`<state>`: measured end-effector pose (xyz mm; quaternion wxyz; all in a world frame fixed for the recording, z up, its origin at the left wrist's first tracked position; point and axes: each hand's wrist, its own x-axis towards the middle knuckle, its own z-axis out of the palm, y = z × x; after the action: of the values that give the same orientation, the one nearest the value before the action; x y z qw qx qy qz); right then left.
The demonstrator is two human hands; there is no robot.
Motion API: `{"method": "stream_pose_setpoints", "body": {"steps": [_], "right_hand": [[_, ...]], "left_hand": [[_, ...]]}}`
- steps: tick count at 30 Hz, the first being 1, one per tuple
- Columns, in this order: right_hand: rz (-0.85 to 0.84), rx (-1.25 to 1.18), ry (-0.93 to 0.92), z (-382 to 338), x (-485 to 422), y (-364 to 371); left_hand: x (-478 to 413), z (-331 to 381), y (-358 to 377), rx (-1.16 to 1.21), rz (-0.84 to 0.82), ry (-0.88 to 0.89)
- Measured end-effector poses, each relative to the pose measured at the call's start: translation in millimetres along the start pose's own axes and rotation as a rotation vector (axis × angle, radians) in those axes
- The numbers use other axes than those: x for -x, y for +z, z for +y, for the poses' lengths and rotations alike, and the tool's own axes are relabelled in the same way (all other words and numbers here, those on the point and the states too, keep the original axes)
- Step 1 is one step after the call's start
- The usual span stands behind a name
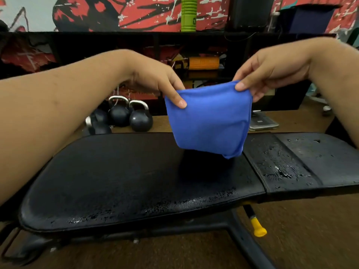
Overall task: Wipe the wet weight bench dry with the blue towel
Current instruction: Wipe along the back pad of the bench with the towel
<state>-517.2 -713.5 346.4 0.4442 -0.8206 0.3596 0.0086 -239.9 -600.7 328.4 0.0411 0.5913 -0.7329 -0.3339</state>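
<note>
Towel, blue and folded, hangs just above the middle of the weight bench worktop, its upper corners each pinched in a grip: left hand and right hand. Wiping looks part done: water beads along the worktop's near edge and right-hand pad. Next move: lower the towel and press it across those patches. Kettlebells stand on the floor behind the worktop.

Forearms raised (elbows out), left hand and right hand pinch the blue towel
</note>
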Motion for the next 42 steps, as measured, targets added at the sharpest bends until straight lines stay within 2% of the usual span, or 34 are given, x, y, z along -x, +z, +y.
{"method": "stream_pose_setpoints", "body": {"steps": [2,5,8,13,16,19,21,23,25,27,30,33,36,39,42], "right_hand": [[0.005,0.004,0.087,15.3,-15.2,8.5],[0.084,0.071,0.177,53.0,-44.7,33.9],[0.241,0.287,0.105,97.0,-76.5,68.1],[0.213,0.398,0.043,123.5,-106.7,105.8],[0.181,0.485,0.05,114.3,-110.0,99.8],[0.301,0.567,-0.009,107.2,-111.2,100.4],[0.364,0.562,-0.047,104.4,-107.4,104.9],[0.364,0.579,-0.07,102.1,-98.3,111.5],[0.369,0.505,-0.1,97.8,-80.0,120.1],[0.3,0.433,-0.112,96.4,-57.1,130.7],[0.188,0.454,-0.038,111.6,-27.4,144.5],[0.249,0.521,-0.048,124.9,-21.2,151.6],[0.317,0.716,-0.112,118.2,-30.2,155.6],[0.232,0.742,-0.025,99.0,-32.3,146.5],[-0.034,0.435,0.155,76.8,-27.3,126.7]], "left_hand": [[-20.4,-22.0,9.4,0.073,-0.018,-0.035],[-58.5,-64.5,44.4,0.242,0.144,-0.103],[-85.1,-103.9,104.8,0.438,0.267,-0.119],[-101.3,-143.8,151.4,0.577,0.577,0.033],[-99.5,-142.6,152.0,0.509,0.627,0.07],[-101.3,-142.3,156.2,0.379,0.674,0.088],[-103.9,-145.1,158.1,0.203,0.706,0.1],[-103.1,-143.6,161.1,0.1,0.718,0.125],[-100.2,-138.2,162.9,0.097,0.739,0.163],[-94.7,-131.2,167.5,0.071,0.751,0.242],[-81.4,-123.4,182.6,-0.176,0.687,0.394],[-67.2,-120.0,188.6,-0.393,0.593,0.407],[-65.6,-113.9,179.6,-0.514,0.556,0.458],[-65.6,-93.9,169.2,-0.564,0.519,0.379],[-59.4,-70.9,157.7,-0.31,0.426,0.206]]}}
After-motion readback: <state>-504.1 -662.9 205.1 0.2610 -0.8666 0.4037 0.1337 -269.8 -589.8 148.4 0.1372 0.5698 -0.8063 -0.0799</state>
